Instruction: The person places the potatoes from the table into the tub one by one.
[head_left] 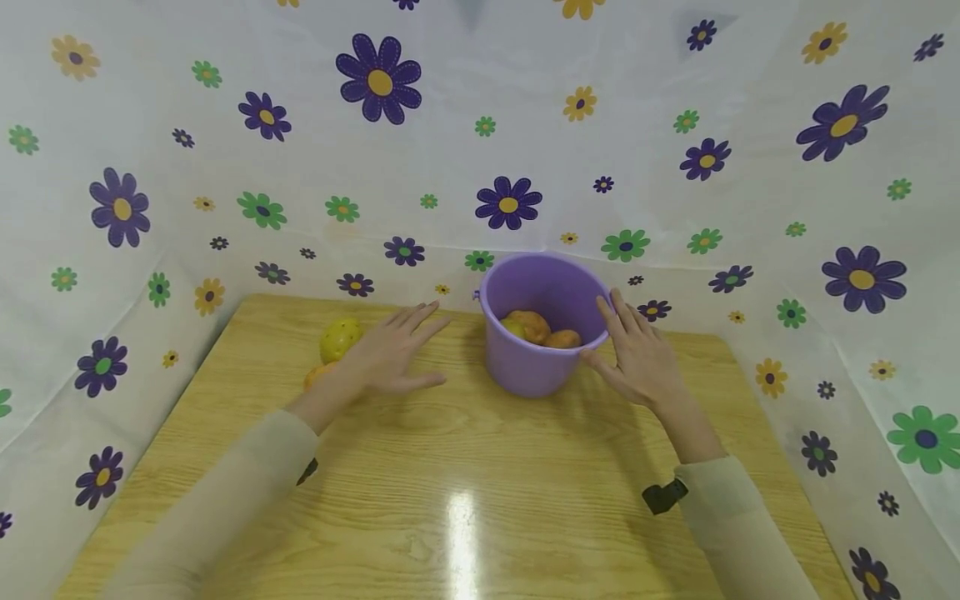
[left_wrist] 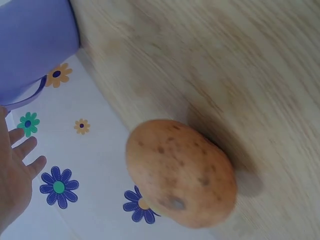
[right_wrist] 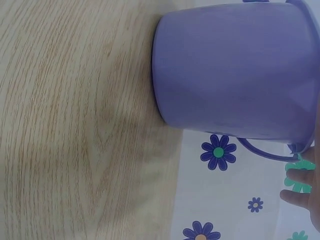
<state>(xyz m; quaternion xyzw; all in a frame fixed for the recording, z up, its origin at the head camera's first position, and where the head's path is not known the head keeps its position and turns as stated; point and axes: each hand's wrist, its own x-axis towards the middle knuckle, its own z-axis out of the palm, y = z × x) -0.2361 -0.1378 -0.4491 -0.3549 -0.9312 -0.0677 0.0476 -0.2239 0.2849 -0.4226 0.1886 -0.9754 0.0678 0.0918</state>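
Observation:
A purple bucket (head_left: 531, 371) stands upright at the back of the table, holding a yellow-green round item (head_left: 514, 327) and brown potatoes (head_left: 562, 339). My right hand (head_left: 637, 358) is at the bucket's right rim, fingers extended; whether it touches cannot be told. To the left of the bucket, my left hand (head_left: 393, 350) hovers with spread fingers and nothing in it. Beside that wrist lies a yellow, dark-speckled round item (head_left: 340, 339). An orange-brown item (head_left: 318, 375) is half hidden by the wrist. The left wrist view shows a spotted brown potato (left_wrist: 180, 172) close up.
The wood-grain table (head_left: 420, 500) reaches to a white cloth backdrop (head_left: 450, 150) printed with flowers, which rises behind and along both sides. The bucket's handle (right_wrist: 265, 152) hangs down at its far side. A dark band (head_left: 664, 497) sits at the right wrist.

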